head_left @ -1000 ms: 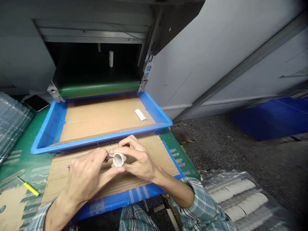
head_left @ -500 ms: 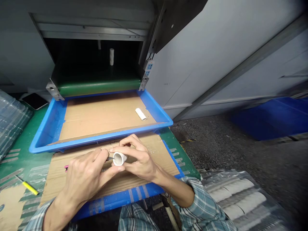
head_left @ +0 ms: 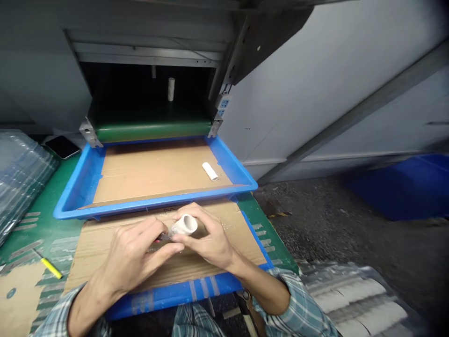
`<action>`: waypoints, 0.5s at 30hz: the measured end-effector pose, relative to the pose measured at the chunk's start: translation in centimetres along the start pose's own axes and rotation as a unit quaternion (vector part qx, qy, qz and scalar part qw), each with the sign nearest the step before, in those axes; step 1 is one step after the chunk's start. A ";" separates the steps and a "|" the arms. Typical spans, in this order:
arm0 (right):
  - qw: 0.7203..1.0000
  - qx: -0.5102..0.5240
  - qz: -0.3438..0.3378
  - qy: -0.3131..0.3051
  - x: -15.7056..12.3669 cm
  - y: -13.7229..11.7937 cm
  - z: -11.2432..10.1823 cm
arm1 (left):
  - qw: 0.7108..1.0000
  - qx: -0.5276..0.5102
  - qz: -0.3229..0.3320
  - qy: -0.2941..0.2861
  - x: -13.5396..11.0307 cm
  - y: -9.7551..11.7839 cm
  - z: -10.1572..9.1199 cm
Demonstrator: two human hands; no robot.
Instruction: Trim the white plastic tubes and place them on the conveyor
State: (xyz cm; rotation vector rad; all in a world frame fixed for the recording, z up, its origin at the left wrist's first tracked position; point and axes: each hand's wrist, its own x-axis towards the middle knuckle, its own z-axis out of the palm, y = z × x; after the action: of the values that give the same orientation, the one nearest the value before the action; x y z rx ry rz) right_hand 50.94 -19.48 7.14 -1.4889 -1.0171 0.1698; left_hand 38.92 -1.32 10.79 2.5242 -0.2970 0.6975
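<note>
My right hand (head_left: 206, 236) pinches a short white tube (head_left: 186, 225) between thumb and fingers, its round open end facing up and toward me. In my left hand (head_left: 135, 248) is a small knife-like tool (head_left: 164, 237) with a thin dark tip and a bit of red showing; the fist hides most of it. The tip sits beside the tube's lower left side, and I cannot tell whether it touches. Both hands are above a cardboard sheet (head_left: 105, 262) at the table's front.
A blue tray (head_left: 157, 202) lined with cardboard holds another white tube (head_left: 210, 171). Behind it, a green conveyor belt (head_left: 154, 132) carries an upright white tube (head_left: 171, 89). At left are a yellow-handled tool (head_left: 51, 268), a phone (head_left: 62, 147) and clear plastic packs (head_left: 24, 178).
The tube has turned in my right hand, so its open end now points up and right. The tool's tip has moved from the tube's mouth to its outer side.
</note>
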 end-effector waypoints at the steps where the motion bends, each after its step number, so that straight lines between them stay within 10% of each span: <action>1: 0.997 0.057 0.046 0.012 0.0 -0.1 0.1 | 1.000 0.000 -0.004 0.009 -0.1 0.1 0.1; 7: 0.942 0.245 0.228 0.001 -0.5 -0.4 0.4 | 0.999 0.019 -0.041 0.026 -1.9 2.2 1.4; 12: 0.958 0.057 0.223 -0.170 -0.5 -0.4 0.3 | 0.963 -0.168 -0.104 0.185 -5.7 4.7 -0.9; 15: 0.970 -0.047 0.171 -0.168 -0.8 -0.4 -0.4 | 0.916 -0.238 -0.152 0.286 -9.5 6.9 -4.1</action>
State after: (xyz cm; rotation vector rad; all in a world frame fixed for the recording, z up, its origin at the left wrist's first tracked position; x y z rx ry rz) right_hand 50.50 -20.41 7.24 -1.7538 -1.0351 0.6457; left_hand 26.87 -4.38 11.57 1.7570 0.1224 1.0445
